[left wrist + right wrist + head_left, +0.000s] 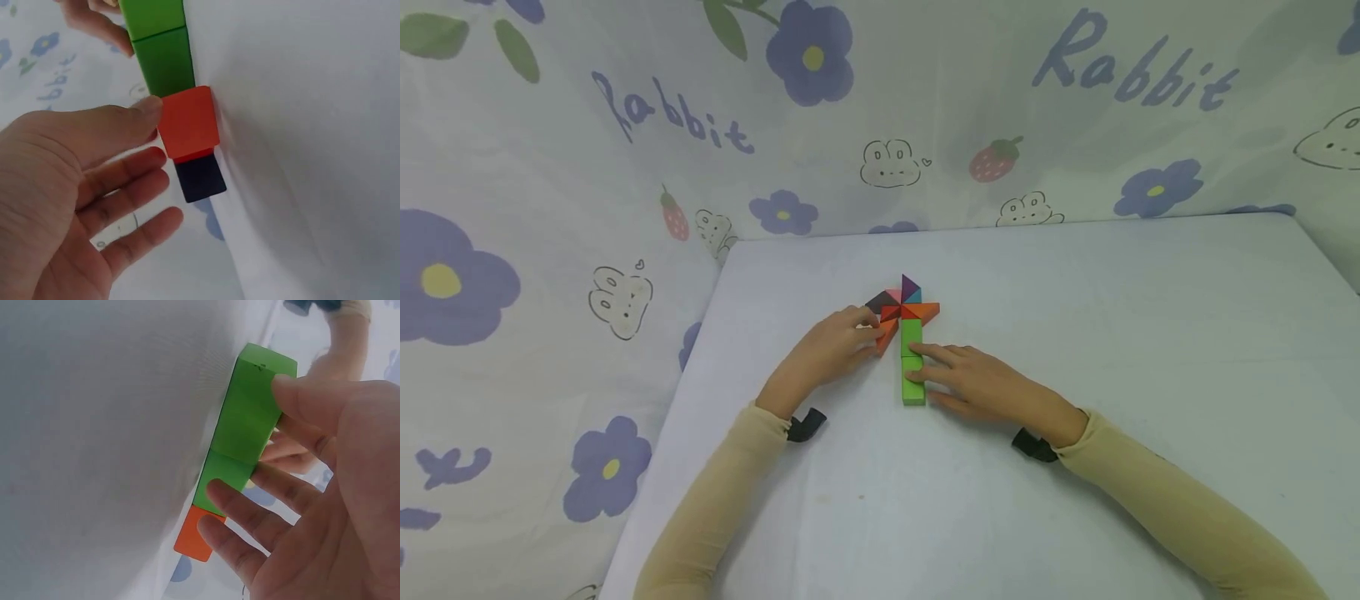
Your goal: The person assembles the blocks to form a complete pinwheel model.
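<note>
Two green blocks (912, 331) (240, 419) lie end to end in a straight column below a pinwheel of coloured triangular blocks. My right hand (981, 385) reaches in from the right, its loosely extended fingers over the green blocks and its thumb by the nearer one. Left of the column, my left hand (837, 346) touches an orange triangular block (189, 122) with its thumb tip at the edge; the other fingers are spread and relaxed. Around the pinwheel's centre sit a purple block (910, 287), a dark block (878, 302), a red block (889, 313) and another orange block (929, 312).
The blocks lie on a white-covered table (1112, 333). Behind and to the left hangs a patterned cloth (940, 92) with flowers and rabbits. Black wrist straps (807, 425) show at both sleeves.
</note>
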Action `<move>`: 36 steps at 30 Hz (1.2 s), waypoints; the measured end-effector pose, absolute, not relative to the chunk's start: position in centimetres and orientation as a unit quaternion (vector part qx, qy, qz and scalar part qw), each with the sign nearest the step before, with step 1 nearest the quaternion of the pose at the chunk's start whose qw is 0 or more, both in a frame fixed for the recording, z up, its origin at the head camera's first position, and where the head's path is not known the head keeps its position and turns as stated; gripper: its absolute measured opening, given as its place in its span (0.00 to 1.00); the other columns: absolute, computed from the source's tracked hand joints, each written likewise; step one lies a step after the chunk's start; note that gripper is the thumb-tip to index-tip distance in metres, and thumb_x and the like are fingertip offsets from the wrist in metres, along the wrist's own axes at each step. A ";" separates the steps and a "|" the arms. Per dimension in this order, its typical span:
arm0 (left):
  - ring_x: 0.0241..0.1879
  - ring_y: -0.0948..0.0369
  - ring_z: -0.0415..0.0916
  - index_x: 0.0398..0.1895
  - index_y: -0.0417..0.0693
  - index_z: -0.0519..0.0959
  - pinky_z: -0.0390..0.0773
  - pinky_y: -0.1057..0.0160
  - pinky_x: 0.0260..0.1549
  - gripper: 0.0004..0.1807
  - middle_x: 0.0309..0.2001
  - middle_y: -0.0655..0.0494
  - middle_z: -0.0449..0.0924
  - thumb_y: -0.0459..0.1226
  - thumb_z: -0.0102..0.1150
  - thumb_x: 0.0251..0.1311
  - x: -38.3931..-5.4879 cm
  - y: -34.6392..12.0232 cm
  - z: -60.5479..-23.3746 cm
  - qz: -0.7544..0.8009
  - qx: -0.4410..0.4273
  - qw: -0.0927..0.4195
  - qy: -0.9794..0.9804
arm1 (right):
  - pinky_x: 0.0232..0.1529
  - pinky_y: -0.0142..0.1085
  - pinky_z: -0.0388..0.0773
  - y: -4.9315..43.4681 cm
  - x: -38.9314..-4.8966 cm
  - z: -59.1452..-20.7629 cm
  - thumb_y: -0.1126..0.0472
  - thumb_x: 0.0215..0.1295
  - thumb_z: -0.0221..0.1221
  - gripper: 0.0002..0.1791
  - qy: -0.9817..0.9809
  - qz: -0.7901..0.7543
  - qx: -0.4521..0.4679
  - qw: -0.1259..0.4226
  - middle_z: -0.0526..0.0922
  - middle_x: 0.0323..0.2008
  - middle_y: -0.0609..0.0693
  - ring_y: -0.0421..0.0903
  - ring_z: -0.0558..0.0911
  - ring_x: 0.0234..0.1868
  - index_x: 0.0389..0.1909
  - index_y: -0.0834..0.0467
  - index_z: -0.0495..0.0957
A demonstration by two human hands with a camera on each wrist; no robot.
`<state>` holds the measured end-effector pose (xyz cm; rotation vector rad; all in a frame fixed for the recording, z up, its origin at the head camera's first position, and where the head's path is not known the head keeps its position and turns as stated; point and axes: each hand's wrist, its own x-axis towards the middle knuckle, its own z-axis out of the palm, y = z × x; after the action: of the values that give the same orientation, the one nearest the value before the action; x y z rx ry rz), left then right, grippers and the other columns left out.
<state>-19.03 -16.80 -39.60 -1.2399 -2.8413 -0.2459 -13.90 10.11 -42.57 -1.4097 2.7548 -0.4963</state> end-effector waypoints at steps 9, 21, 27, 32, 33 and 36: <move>0.56 0.55 0.78 0.46 0.48 0.87 0.78 0.55 0.58 0.11 0.55 0.53 0.80 0.36 0.65 0.61 -18.8 -17.1 -39.1 -0.101 -0.396 -0.041 -0.912 | 0.64 0.48 0.72 10.2 -13.8 -42.4 0.51 0.70 0.58 0.25 0.879 -0.136 -0.457 0.013 0.61 0.73 0.53 0.54 0.72 0.66 0.67 0.44 0.70; 0.54 0.55 0.76 0.53 0.45 0.84 0.78 0.58 0.57 0.16 0.54 0.51 0.77 0.34 0.65 0.60 -18.5 -16.3 -39.8 -0.093 -0.410 -0.015 -0.907 | 0.65 0.48 0.72 10.1 -13.8 -42.4 0.52 0.69 0.59 0.25 0.878 -0.139 -0.457 0.012 0.62 0.73 0.53 0.53 0.69 0.69 0.66 0.45 0.71; 0.54 0.55 0.77 0.54 0.45 0.82 0.79 0.59 0.56 0.17 0.54 0.51 0.77 0.34 0.64 0.61 -18.4 -16.0 -39.9 -0.089 -0.414 -0.007 -0.906 | 0.66 0.48 0.71 10.2 -13.9 -42.4 0.52 0.69 0.58 0.24 0.875 -0.141 -0.463 0.007 0.62 0.73 0.53 0.52 0.68 0.70 0.66 0.45 0.70; 0.53 0.55 0.76 0.56 0.45 0.82 0.78 0.60 0.55 0.18 0.54 0.50 0.77 0.34 0.63 0.62 -18.4 -15.7 -40.0 -0.085 -0.424 0.004 -0.902 | 0.66 0.48 0.71 10.1 -13.9 -42.4 0.53 0.69 0.58 0.25 0.874 -0.146 -0.464 0.007 0.62 0.72 0.54 0.53 0.69 0.69 0.66 0.47 0.70; 0.53 0.55 0.76 0.56 0.44 0.81 0.78 0.60 0.55 0.18 0.54 0.50 0.77 0.34 0.63 0.62 -18.4 -15.7 -40.1 -0.085 -0.426 0.006 -0.901 | 0.66 0.48 0.71 10.1 -13.9 -42.4 0.53 0.69 0.58 0.24 0.873 -0.146 -0.465 0.006 0.62 0.72 0.54 0.53 0.69 0.69 0.66 0.47 0.70; 0.52 0.55 0.76 0.57 0.44 0.81 0.79 0.61 0.55 0.19 0.54 0.50 0.77 0.34 0.63 0.62 -18.4 -15.6 -40.2 -0.083 -0.428 0.010 -0.900 | 0.65 0.48 0.72 10.1 -13.9 -42.5 0.53 0.69 0.58 0.25 0.872 -0.146 -0.466 0.004 0.62 0.72 0.54 0.53 0.69 0.69 0.66 0.47 0.70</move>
<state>-18.38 -15.64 -40.21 -1.3361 -2.8097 -0.2578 -13.93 10.06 -42.47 -1.4612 2.7348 -0.4586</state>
